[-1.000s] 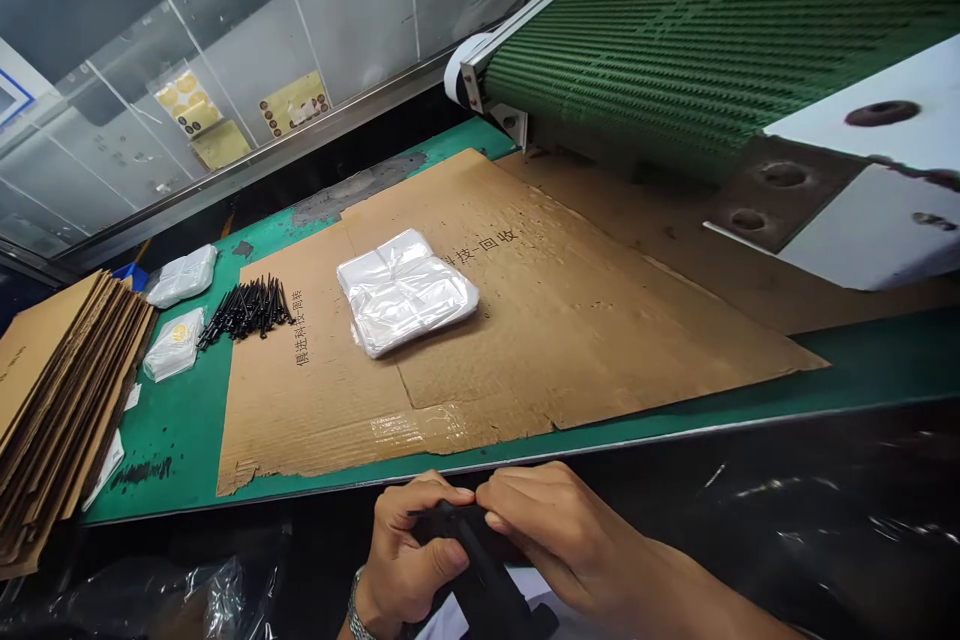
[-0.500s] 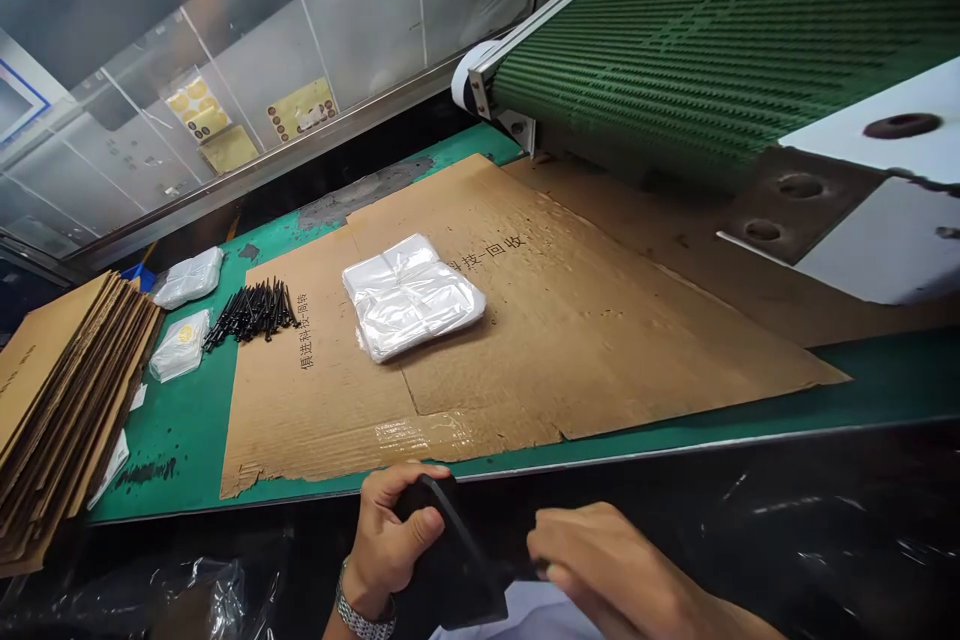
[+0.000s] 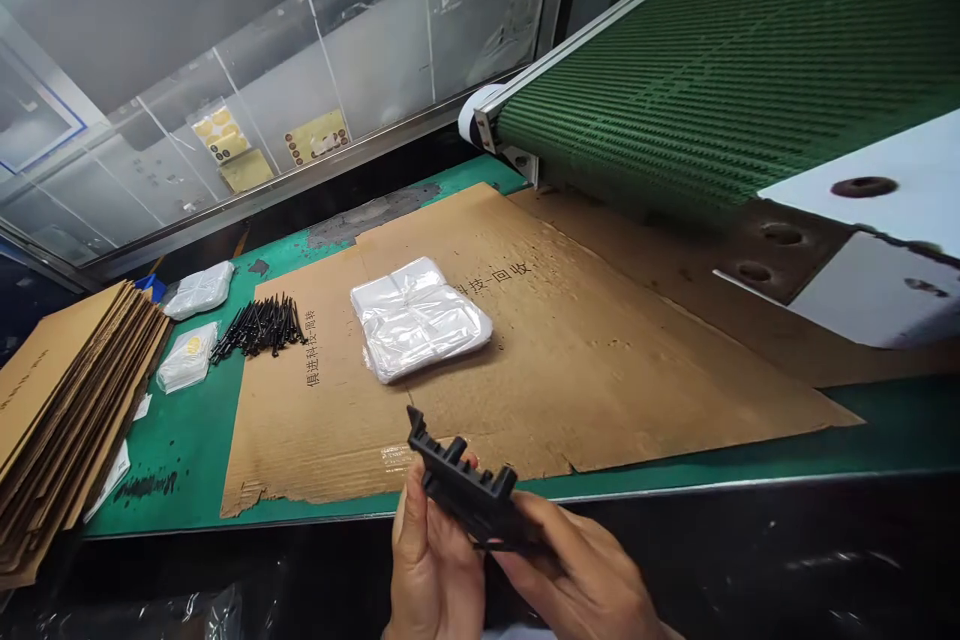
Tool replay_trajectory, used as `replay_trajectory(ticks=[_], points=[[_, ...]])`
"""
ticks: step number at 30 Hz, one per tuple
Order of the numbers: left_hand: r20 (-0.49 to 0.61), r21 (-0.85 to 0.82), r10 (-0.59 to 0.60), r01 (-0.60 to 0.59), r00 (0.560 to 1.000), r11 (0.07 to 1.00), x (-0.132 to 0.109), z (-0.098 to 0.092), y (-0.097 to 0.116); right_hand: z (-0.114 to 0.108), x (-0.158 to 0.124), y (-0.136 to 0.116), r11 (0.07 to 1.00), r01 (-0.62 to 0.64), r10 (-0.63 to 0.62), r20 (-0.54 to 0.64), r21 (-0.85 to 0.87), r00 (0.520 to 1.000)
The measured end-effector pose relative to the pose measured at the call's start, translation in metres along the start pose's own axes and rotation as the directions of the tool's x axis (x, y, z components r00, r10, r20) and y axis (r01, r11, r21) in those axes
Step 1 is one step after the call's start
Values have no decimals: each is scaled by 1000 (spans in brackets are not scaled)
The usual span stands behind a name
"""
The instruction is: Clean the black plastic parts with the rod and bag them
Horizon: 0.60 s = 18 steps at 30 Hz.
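Head view: left hand (image 3: 433,570) and right hand (image 3: 581,575) closed around a notched, ribbed black moulded-plastic piece (image 3: 465,492), near a flat brown corrugated cardboard sheet (image 3: 622,390)

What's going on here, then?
A person is holding a black ribbed plastic part up in both hands, the left hand and right hand gripping it just above the edge of a green workbench. On a flattened cardboard sheet beyond it lie a pack of clear plastic bags and a pile of thin black pieces. A stack of cardboard sheets sits to the left, and a green conveyor belt runs overhead.
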State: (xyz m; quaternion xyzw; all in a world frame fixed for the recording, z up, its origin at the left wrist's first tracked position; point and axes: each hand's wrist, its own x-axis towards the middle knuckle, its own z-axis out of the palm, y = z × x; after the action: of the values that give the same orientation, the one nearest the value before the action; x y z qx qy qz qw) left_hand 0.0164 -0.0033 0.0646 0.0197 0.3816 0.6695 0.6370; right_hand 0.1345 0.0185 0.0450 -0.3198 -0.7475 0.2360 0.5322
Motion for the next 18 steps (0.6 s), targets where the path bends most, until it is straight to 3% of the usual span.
replay_trajectory(ticks=[2, 5, 8, 14, 18], points=[[-79, -132, -61, 50, 995, 990, -1, 4, -1, 3, -5, -2, 997, 78, -78, 52, 11, 996], [-131, -82, 22, -33, 991, 996, -1, 5, 4, -8, -4, -6, 996, 77, -73, 88, -44, 993], [-84, 27, 15, -13, 996, 1000, -3, 1, 7, -21, 9, -7, 997, 76, -72, 151, -17, 986], [80, 132, -104, 93, 991, 987, -12, -1, 3, -19, 29, 4, 959, 269, -237, 271, -85, 933], [24, 105, -103, 100, 994, 989, -13, 0, 4, -17, 26, 3, 922, 352, -275, 367, -163, 889]])
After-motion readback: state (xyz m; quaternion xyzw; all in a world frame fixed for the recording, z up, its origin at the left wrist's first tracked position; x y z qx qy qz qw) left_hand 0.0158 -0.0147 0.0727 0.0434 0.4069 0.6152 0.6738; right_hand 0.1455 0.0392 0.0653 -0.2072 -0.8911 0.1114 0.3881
